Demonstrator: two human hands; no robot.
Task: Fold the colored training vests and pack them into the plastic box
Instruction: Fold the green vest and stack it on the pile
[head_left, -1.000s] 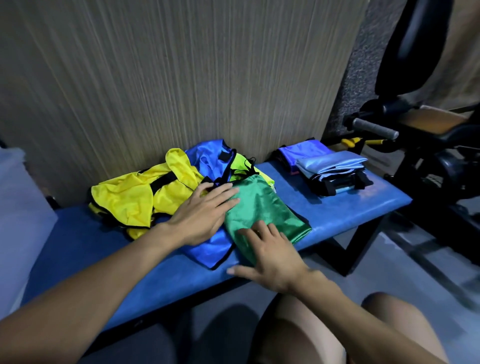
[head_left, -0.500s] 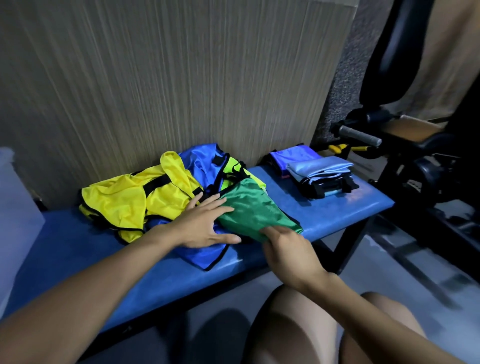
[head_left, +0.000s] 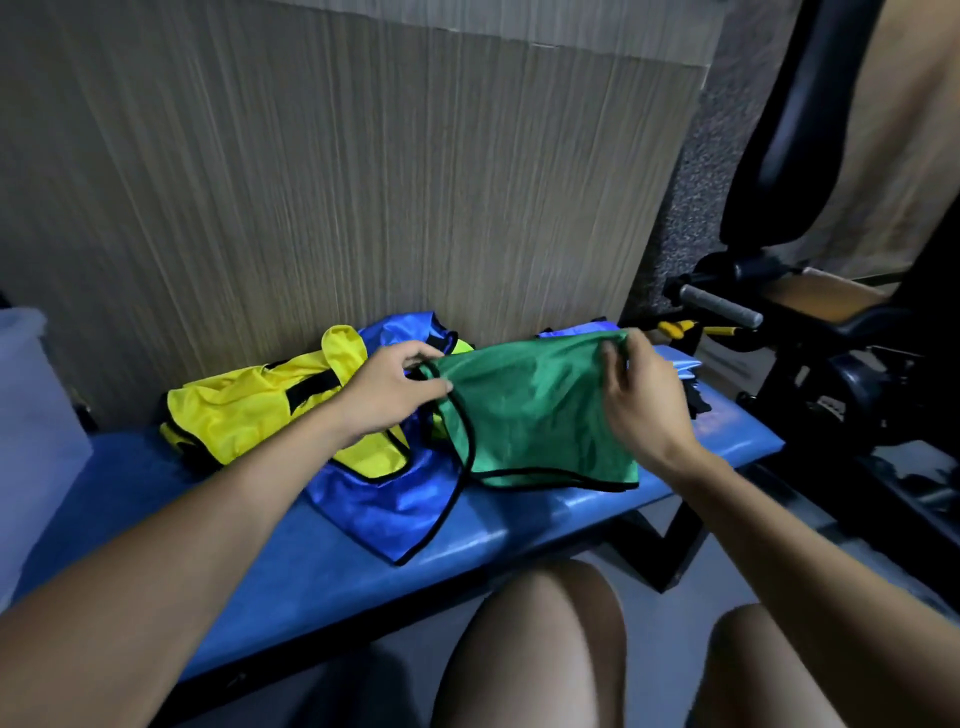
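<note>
A green vest (head_left: 535, 410) with black trim hangs lifted above the blue bench (head_left: 519, 530), stretched between both hands. My left hand (head_left: 389, 395) pinches its left top corner. My right hand (head_left: 639, 395) grips its right top edge. Under and behind it lie a blue vest (head_left: 384, 499) and a yellow vest (head_left: 244, 410) in a loose pile. The translucent plastic box (head_left: 36, 421) stands at the left edge of the view, partly cut off.
Folded pale blue cloth (head_left: 680, 364) sits on the bench's right end, mostly hidden behind my right hand. A wood-grain wall runs behind the bench. Black gym equipment with a grey handle (head_left: 722, 306) stands to the right. My bare knees are below.
The green vest has been lifted off the pile and spread open. My left hand left the blue vest and took the green one's corner; my right hand rose with the other edge.
</note>
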